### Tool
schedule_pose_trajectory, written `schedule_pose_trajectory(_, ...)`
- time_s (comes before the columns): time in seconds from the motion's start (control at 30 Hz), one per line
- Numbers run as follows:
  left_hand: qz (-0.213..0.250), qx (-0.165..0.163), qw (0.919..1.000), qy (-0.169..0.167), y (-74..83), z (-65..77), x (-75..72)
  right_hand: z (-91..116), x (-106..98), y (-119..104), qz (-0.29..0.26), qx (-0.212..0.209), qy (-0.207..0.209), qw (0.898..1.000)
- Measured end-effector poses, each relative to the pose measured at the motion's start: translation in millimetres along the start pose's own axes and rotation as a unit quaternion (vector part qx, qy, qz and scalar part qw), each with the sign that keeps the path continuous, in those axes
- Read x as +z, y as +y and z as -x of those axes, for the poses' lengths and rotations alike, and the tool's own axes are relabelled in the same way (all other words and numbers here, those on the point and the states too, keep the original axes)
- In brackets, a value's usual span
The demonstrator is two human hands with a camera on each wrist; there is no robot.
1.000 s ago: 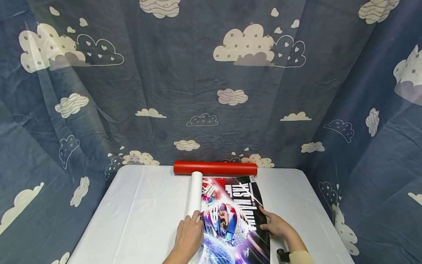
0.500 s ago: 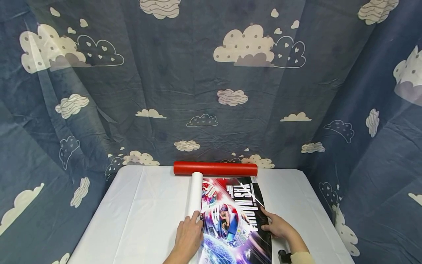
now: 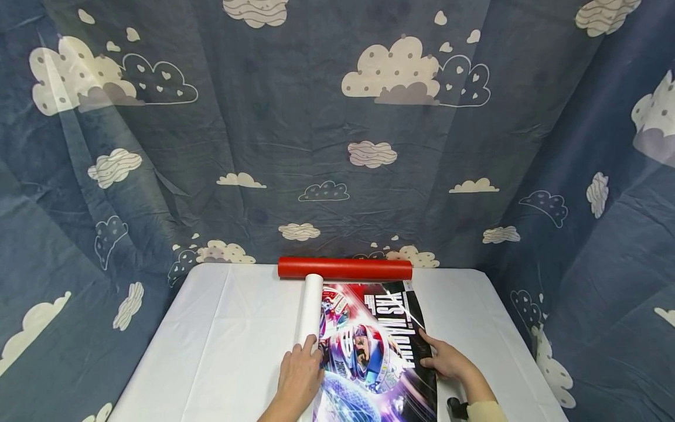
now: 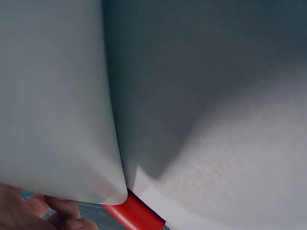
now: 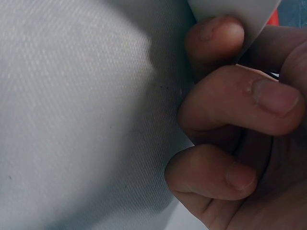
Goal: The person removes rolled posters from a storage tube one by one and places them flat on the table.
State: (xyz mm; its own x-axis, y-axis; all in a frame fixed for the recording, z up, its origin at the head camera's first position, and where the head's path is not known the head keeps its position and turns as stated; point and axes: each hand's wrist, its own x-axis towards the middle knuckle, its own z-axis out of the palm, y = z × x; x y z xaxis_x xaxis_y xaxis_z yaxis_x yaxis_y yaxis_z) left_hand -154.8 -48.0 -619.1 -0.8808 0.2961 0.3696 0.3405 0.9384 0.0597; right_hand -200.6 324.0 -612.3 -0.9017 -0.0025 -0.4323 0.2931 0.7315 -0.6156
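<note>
A glossy poster [image 3: 364, 363] with a racing-helmet picture lies partly unrolled on the white table. Its left part is still wound into a white roll [image 3: 311, 305]. My left hand [image 3: 299, 372] holds that roll, fingers bent over it; the left wrist view shows its white surface [image 4: 53, 96] close up, with fingertips [image 4: 79, 224] at the lower left. My right hand [image 3: 448, 358] pinches the poster's dark right edge between thumb and forefinger. Its other fingers [image 5: 225, 98] are curled in the right wrist view, by the white underside [image 5: 232, 14] of the poster.
A red tube [image 3: 343, 268] lies crosswise along the table's back edge, just behind the poster. White cloth covers the table [image 3: 227, 340]. A blue curtain [image 3: 311, 146] with cloud prints hangs behind and at both sides.
My right hand has moved slightly to the right with the poster's edge. The roll under my left hand has shifted a touch left, so slightly more of the print shows.
</note>
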Motion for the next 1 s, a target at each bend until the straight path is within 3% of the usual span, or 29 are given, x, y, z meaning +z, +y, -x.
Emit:
schedule_pose_trajectory(0.63,-0.012,-0.016,0.9996,-0.022,-4.9,2.5,-4.2,-0.4,-2.5,5.5,-0.014,-0.002,0.003,1.0)
schedule_pose_trajectory(0.87,-0.01,-0.017,0.9998,-0.006,-8.9,2.4,-4.6,-1.0,-6.0,11.8,-0.011,-0.004,0.005,1.0)
schedule_pose_trajectory(1.0,-0.006,-0.022,0.9997,-0.013,-10.8,2.3,-5.3,-1.3,-7.6,12.7,-0.01,-0.004,0.005,1.0)
